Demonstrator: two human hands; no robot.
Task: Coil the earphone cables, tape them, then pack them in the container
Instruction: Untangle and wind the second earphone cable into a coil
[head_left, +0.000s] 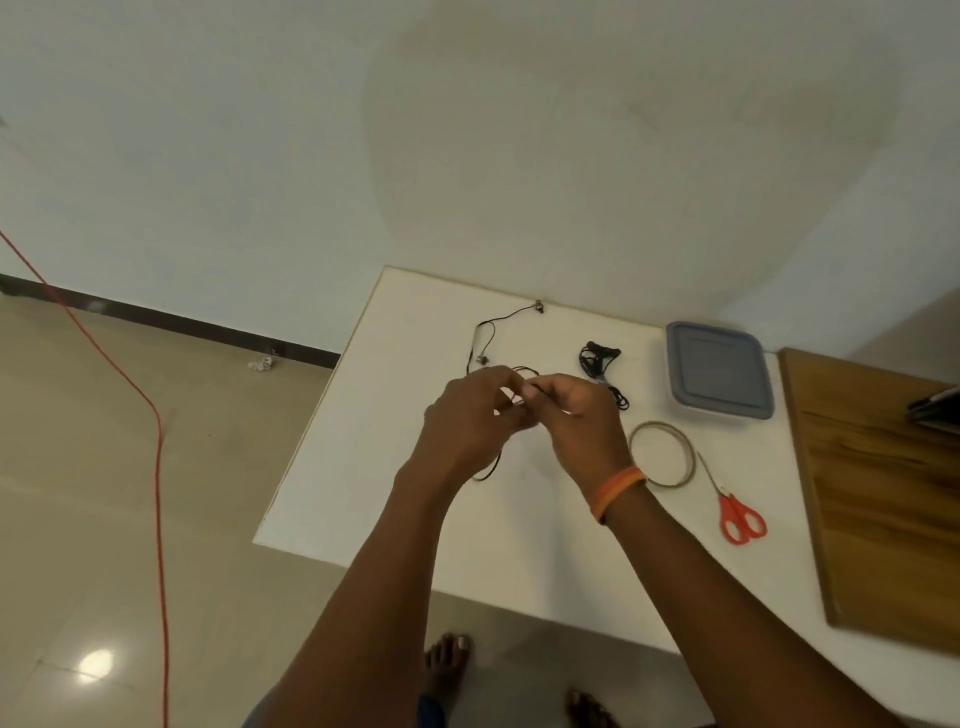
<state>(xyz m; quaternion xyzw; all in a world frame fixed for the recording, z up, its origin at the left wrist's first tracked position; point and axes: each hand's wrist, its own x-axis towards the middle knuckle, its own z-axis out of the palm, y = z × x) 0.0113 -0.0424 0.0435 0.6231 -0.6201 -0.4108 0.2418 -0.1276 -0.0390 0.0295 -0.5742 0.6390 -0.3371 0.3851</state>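
Head view: fingers of the left hand (470, 410) and right hand (576, 415) are curled and meet above the tabletop (374, 467), pinching the earphone cable (480, 338) between them; the exact finger contact is blurred. A loop of this cable hangs below the left wrist, and its far end trails across the tabletop toward the wall. A 2nd earphone (600, 361) lies bundled just right of the hands. The tape roll (662, 454), scissors (737, 512) and closed container (719, 371) lie further right.

Risk: the loose far end may snag or drag, pulling loops out of the pinch. Uneven tension may let the coil spring open before tape is applied.
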